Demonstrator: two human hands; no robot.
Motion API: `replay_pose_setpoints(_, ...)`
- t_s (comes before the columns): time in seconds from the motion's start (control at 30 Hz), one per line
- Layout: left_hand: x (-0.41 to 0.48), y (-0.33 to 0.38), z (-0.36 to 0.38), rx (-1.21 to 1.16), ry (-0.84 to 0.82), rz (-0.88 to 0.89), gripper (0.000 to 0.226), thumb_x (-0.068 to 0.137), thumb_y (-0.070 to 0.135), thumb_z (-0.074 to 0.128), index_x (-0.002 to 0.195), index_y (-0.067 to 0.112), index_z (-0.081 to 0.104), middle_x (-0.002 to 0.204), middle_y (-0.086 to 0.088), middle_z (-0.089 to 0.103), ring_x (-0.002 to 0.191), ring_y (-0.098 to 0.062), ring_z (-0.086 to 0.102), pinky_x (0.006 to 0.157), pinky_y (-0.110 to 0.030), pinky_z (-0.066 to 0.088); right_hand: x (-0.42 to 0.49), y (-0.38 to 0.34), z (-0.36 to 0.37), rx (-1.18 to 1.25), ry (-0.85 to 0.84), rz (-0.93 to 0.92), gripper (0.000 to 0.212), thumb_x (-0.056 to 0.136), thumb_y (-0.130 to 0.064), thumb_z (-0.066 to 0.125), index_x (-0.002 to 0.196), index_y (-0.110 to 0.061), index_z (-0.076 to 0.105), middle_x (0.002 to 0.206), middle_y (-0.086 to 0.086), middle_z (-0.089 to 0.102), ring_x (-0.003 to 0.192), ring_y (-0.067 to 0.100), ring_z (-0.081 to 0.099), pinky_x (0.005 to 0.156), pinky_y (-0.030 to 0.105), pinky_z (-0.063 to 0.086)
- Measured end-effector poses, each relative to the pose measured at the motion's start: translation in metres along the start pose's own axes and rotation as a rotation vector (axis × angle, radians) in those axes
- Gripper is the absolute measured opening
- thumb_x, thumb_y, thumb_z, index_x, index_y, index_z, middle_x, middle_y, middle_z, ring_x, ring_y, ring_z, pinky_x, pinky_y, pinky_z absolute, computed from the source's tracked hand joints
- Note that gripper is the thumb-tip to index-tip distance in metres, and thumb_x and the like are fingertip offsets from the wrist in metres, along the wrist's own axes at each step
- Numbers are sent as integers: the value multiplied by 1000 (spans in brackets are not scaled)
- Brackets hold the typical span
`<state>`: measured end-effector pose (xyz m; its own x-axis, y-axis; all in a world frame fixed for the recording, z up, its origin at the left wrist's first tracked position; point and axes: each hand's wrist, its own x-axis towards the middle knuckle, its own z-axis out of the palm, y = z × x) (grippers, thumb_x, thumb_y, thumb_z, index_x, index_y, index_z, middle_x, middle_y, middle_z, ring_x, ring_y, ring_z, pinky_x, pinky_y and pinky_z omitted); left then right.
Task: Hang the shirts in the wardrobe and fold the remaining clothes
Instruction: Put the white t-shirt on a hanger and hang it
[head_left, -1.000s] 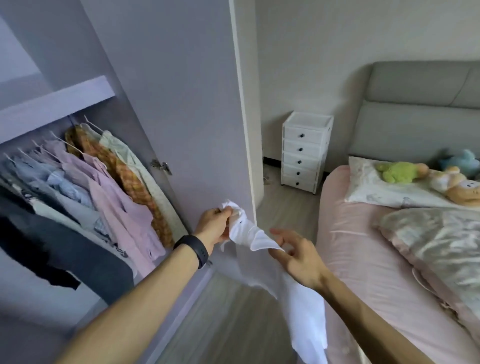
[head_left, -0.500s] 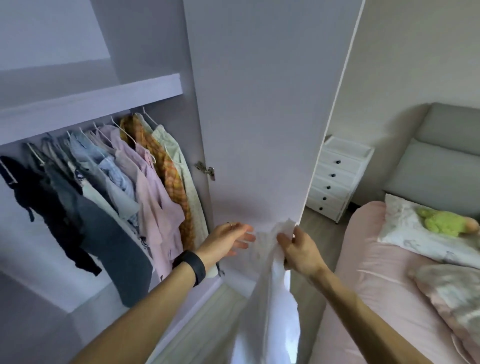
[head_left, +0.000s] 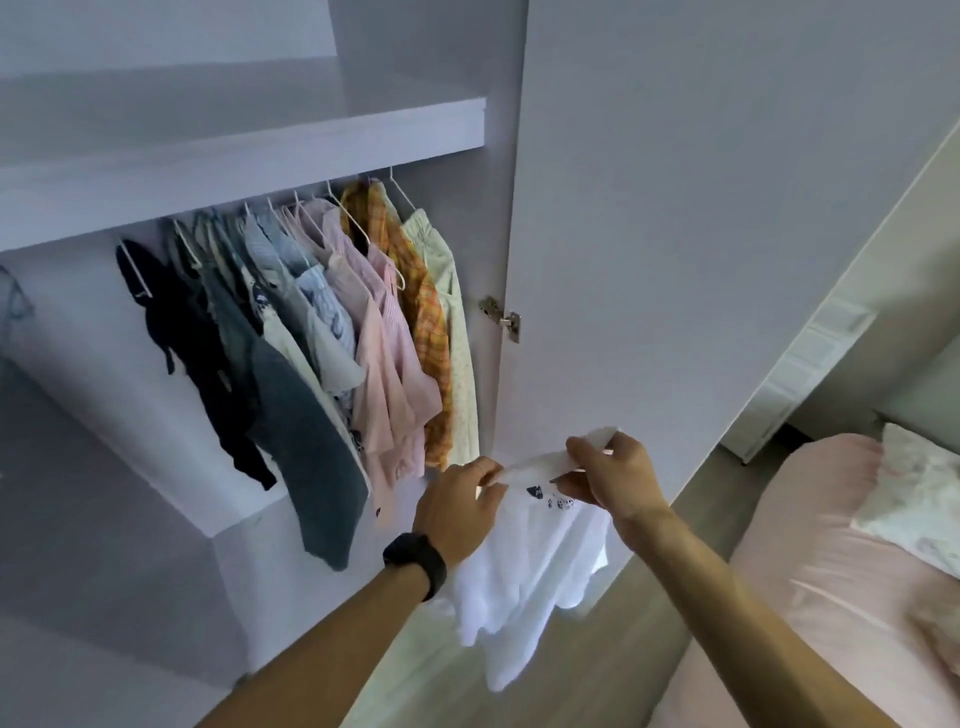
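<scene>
A white shirt (head_left: 524, 577) with a small dark print near its top hangs in front of me, held up by both hands. My left hand (head_left: 457, 512), with a black band on the wrist, grips its top edge on the left. My right hand (head_left: 613, 475) pinches the top edge on the right, a little higher. Just beyond, inside the open wardrobe (head_left: 249, 140), several shirts hang on white hangers: an orange checked one (head_left: 421, 312), a pink one (head_left: 382, 358), pale blue ones and dark ones further left.
The open wardrobe door (head_left: 675, 218) stands straight ahead, its hinge (head_left: 501, 317) at mid height. A bed with pink sheets (head_left: 810, 571) and a pillow (head_left: 919, 499) fills the lower right. A white drawer unit (head_left: 810, 364) shows past the door's edge. Wooden floor lies below.
My view swung left and up toward the wardrobe. My left hand, open half a second ago, has taken hold of the shirt's top edge again; both hands now spread it.
</scene>
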<state>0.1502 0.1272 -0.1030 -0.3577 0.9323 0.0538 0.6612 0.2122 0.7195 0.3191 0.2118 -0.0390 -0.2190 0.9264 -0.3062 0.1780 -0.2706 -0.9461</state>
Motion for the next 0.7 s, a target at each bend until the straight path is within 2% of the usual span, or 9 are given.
replay_pose_setpoints(0.07,10,-13,-13,-153,-53,-126,17,97,26,59,111,21,68,98,9,67,97,-17,62,89,-32,51,14,6,-6,-379,80,-90,20,90,-31,66,84,-12,68,89,4,73,78,18,71,74,38,59)
replay_pose_setpoints(0.13,21,-20,-29,-204,-114,-191,18,98,25,57,111,20,68,104,7,68,102,-17,61,97,-36,50,28,13,-4,-622,127,-242,22,88,-39,70,76,-20,69,109,-5,59,98,10,57,80,29,47)
replay_pose_setpoints(0.2,24,-16,-38,-237,-184,-213,17,101,26,53,109,20,66,106,4,67,104,-20,61,99,-40,50,36,15,-1,-578,114,-319,21,88,-36,71,84,-16,72,115,-9,56,101,11,54,86,27,46)
replay_pose_setpoints(0.27,25,-13,-44,-230,-163,-255,16,102,32,51,108,20,60,104,3,65,103,-21,61,93,-36,51,49,9,11,-501,-5,-298,21,89,-36,71,91,-15,73,100,-8,70,83,8,65,75,19,51)
replay_pose_setpoints(0.37,26,-13,-56,144,-116,-183,27,94,45,60,107,25,47,96,7,61,88,-17,63,69,-29,48,63,-2,23,-449,-95,-297,21,91,-38,69,91,-17,72,83,-8,71,66,-2,63,54,8,44)
replay_pose_setpoints(0.47,25,-18,-74,333,-136,-120,22,96,21,58,117,19,49,111,1,57,101,-22,60,86,-36,51,77,-10,24,-363,-176,-305,13,90,-29,73,86,-17,73,80,-9,71,58,-1,64,52,9,42)
replay_pose_setpoints(0.53,16,-30,-96,339,-82,-189,30,93,3,50,120,17,52,114,2,54,105,-24,57,93,-33,47,87,-18,23,-350,-242,-309,3,85,-19,76,85,-22,74,79,-8,72,62,6,65,52,12,45)
replay_pose_setpoints(0.57,9,-37,-108,348,-45,-241,32,92,1,47,119,17,55,113,2,57,103,-23,58,92,-31,46,94,-20,23,-345,-253,-325,8,83,-16,78,85,-23,74,78,-6,72,63,10,65,51,12,46)
replay_pose_setpoints(0.7,-28,-61,-143,452,74,-491,27,97,11,46,115,21,63,108,-4,70,85,-21,61,76,-27,48,105,-25,40,-343,-344,-389,7,83,-21,79,83,-24,73,79,-7,69,68,14,64,62,18,47)
